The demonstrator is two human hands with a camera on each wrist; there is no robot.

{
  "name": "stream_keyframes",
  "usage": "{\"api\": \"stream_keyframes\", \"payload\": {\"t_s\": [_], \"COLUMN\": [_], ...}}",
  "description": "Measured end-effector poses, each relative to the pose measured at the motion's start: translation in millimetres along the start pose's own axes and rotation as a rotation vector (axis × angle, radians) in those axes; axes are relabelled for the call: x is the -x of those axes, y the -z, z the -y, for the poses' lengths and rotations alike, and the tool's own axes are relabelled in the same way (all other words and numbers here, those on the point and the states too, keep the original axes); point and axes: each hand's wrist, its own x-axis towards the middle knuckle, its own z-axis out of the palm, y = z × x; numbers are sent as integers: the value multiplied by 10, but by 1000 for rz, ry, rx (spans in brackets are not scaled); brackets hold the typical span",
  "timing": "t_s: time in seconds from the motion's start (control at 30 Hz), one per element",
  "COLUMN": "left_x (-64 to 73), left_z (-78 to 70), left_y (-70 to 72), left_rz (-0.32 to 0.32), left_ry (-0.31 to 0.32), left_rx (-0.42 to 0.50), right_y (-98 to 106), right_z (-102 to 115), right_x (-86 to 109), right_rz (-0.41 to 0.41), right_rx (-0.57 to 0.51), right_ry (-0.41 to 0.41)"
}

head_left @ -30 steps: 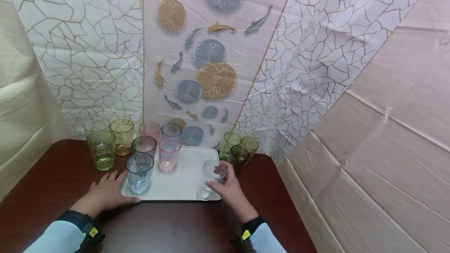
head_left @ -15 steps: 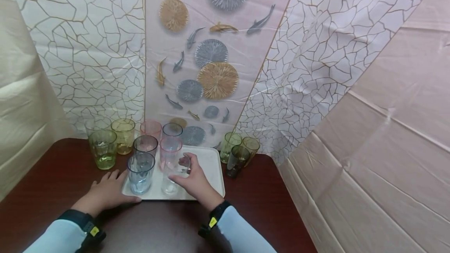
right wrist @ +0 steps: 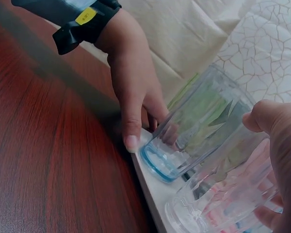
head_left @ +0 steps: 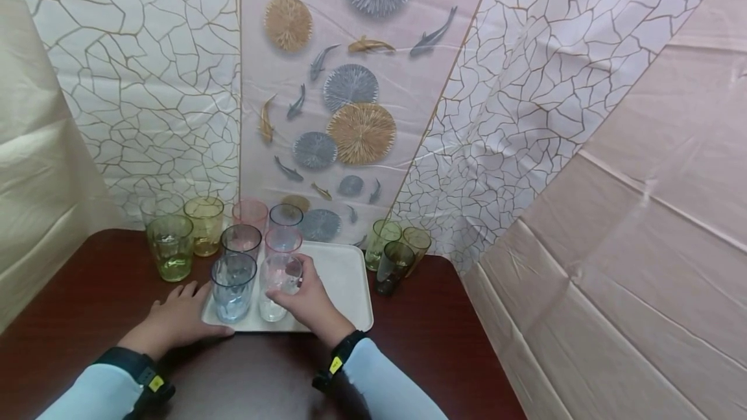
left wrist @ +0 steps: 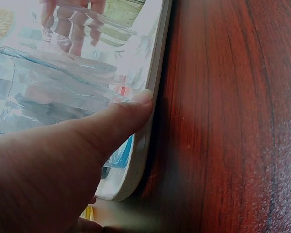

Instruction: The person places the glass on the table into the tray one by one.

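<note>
My right hand (head_left: 309, 306) holds a clear glass (head_left: 272, 306) upright between thumb and fingers, low over the white tray (head_left: 344, 280) near its front edge. Just left of it on the tray stands a blue glass (head_left: 232, 300), and a pink-rimmed glass (head_left: 283, 240) is partly hidden behind it. My left hand (head_left: 175, 319) rests at the tray's front left corner with fingers spread. In the left wrist view, the left thumb (left wrist: 121, 116) lies along the tray rim. The right wrist view shows the clear glass (right wrist: 189, 208) close beside the blue glass (right wrist: 160, 167).
Further back on the tray are a purplish glass (head_left: 241, 238), another pink glass (head_left: 249, 212) and a blue-rimmed glass (head_left: 286, 216). Green (head_left: 170, 251) and yellow glasses (head_left: 204, 229) stand left of the tray. Several greenish and dark glasses (head_left: 393, 268) stand right. Patterned cloth hangs behind.
My right hand has carried the clear glass leftward from the tray's right end to beside the blue glass. The left hand has stayed at the tray corner.
</note>
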Motion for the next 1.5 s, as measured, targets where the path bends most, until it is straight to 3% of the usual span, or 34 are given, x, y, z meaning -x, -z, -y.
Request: {"api": "stream_keyframes", "payload": {"t_s": [0.5, 0.77, 0.9, 1.1, 1.33, 1.5], "left_x": [39, 7, 9, 7, 21, 18], "left_z": [-46, -40, -37, -55, -57, -52], "left_y": [60, 18, 13, 29, 29, 22], "left_rz": [10, 19, 15, 18, 9, 10], "left_ry": [1, 12, 21, 15, 10, 13], "left_rx": [-1, 10, 11, 15, 16, 21], "right_y": [-45, 135, 336, 814, 1428, 1733], "right_z": [-40, -103, -253, -508, -758, -905], "right_x": [13, 206, 314, 458, 493, 449], "right_rz": [-4, -4, -56, -234, -454, -573], "right_rx": [17, 21, -6, 2, 29, 75], "right_ry": [-1, -54, 8, 40, -23, -75]}}
